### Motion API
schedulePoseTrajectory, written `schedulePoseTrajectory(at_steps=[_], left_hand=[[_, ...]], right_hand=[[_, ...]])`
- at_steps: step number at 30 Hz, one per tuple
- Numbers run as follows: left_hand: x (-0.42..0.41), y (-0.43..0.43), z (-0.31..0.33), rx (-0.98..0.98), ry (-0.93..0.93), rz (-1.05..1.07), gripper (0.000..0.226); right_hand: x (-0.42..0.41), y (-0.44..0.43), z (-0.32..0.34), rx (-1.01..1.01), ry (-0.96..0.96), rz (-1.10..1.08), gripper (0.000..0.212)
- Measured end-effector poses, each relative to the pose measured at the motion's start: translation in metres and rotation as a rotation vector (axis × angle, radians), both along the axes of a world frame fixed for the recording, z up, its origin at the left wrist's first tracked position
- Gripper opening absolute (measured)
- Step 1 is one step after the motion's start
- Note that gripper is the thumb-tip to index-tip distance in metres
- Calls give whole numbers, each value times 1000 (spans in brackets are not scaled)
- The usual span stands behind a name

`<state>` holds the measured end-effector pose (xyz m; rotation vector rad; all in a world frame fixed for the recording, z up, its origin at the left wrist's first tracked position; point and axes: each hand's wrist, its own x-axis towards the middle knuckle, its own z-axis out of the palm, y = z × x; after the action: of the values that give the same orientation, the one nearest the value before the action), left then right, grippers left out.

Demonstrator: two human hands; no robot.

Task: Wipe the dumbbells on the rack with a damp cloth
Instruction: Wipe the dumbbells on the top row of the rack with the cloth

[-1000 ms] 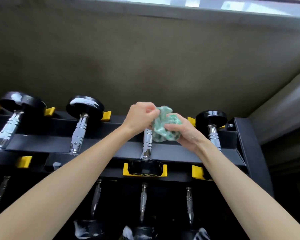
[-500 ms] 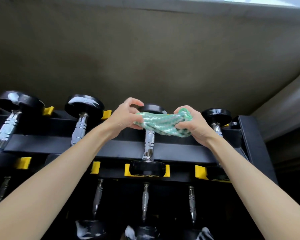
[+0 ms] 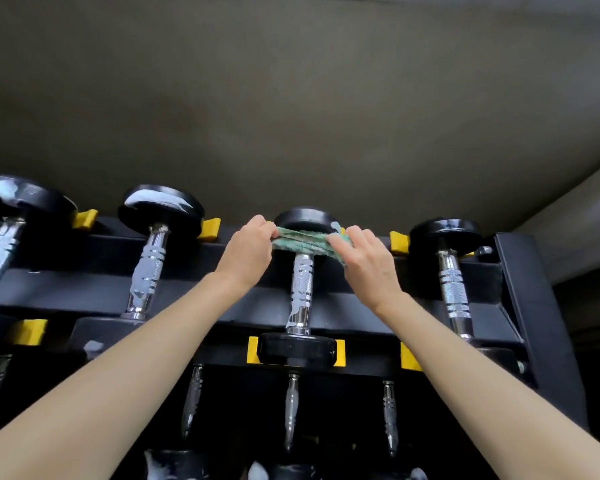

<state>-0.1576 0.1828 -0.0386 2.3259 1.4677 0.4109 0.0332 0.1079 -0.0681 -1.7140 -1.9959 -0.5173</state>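
Observation:
A green and white cloth [image 3: 300,241] is stretched flat between my two hands across the far head of the middle dumbbell [image 3: 301,289] on the top shelf of the black rack [image 3: 520,292]. My left hand [image 3: 248,252] pinches the cloth's left end. My right hand [image 3: 366,259] grips its right end. The dumbbell has a chrome handle and black heads, and its near head sits between yellow holders. The cloth hides the lower part of the far head.
Other chrome-handled dumbbells lie on the same shelf: two to the left [image 3: 151,261] [image 3: 0,251] and one to the right [image 3: 452,282]. A lower shelf holds several more dumbbells [image 3: 291,410]. A grey wall [image 3: 291,116] rises behind the rack.
The cloth went from a bunched ball between my hands to a strip pulled out flat. My hands moved apart and up against the middle dumbbell's far head.

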Motion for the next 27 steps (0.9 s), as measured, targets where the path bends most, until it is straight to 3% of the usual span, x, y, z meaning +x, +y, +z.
schedulePoseTrajectory(at_steps=[3, 5, 9, 15, 22, 27], left_hand=[[5, 3, -10, -66, -75, 147, 27], [8, 1, -19, -132, -108, 174, 30], [21, -8, -23, -314, -97, 140, 35], [9, -10, -3, -415, 26, -102, 37], [-11, -27, -5, -508, 86, -246, 34], [-21, -40, -4, -619, 94, -298, 27]], right_hand=[[-14, 3, -13, -28, 103, -61, 39], [-26, 0, -18, -148, 317, -91, 45], [-35, -5, -11, -426, 756, -193, 36], [-29, -18, -5, -685, 1042, -215, 47], [-23, -38, 2, -957, 1155, -122, 48], [-27, -48, 16, -1118, 1060, -132, 41]])
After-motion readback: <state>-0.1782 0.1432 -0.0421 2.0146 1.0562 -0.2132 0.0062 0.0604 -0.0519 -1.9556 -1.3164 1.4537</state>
